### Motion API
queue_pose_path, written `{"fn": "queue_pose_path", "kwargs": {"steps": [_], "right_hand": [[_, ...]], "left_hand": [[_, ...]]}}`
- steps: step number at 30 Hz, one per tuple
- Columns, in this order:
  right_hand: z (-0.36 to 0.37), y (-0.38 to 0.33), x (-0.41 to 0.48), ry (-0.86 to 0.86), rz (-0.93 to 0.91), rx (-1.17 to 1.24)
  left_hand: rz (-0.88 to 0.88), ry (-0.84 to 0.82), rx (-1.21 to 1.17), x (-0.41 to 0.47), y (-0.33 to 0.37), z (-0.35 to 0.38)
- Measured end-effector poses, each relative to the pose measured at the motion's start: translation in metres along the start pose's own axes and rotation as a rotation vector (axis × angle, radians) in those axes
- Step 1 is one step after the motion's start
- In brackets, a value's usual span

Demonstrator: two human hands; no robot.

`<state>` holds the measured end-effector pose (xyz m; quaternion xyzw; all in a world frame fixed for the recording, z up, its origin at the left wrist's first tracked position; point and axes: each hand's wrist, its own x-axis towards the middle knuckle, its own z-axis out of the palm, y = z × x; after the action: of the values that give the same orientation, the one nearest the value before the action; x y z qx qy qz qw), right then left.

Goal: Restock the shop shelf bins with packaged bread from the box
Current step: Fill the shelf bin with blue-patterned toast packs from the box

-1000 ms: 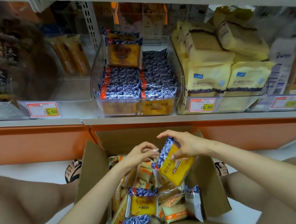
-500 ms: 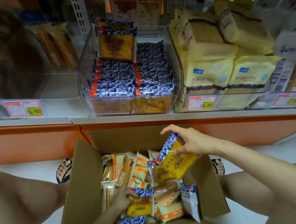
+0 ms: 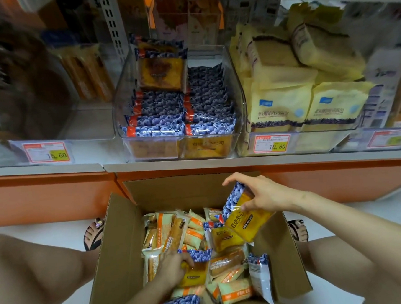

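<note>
Above the far right part of the cardboard box, the right hand pinches a yellow-and-blue bread packet by its top end. Down inside the box, near its middle, the left hand curls its fingers onto a second packet lying among others. Beyond the box, a clear bin holds rows of matching packets.

right hand holds blueberry pack over box | left hand seemingly grips yellow pack inside
</note>
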<state>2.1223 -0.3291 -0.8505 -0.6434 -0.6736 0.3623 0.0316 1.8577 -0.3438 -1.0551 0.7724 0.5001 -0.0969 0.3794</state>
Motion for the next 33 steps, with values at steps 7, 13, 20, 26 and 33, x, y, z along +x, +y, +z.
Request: {"fn": "queue_pose_path", "kwargs": {"steps": [7,13,20,26,33], "right_hand": [[-0.012,-0.011,-0.007,0.027,-0.036,0.028],[-0.032,-0.025,-0.020,0.140,-0.150,0.126],[-0.068,-0.047,-0.050,0.334,-0.292,0.336],[-0.091,-0.063,-0.058,0.576,-0.334,0.556],[-0.096,-0.072,-0.033,0.722,-0.347,0.653]], "left_hand": [[0.208,0.107,-0.103,-0.003,0.034,-0.067],[0.397,0.217,-0.121,-0.043,0.066,-0.140],[0.530,0.308,-0.203,-0.105,0.086,-0.220],[0.599,0.509,-0.334,-0.113,0.098,-0.302],[0.550,0.614,-0.372,-0.040,0.123,-0.380]]}}
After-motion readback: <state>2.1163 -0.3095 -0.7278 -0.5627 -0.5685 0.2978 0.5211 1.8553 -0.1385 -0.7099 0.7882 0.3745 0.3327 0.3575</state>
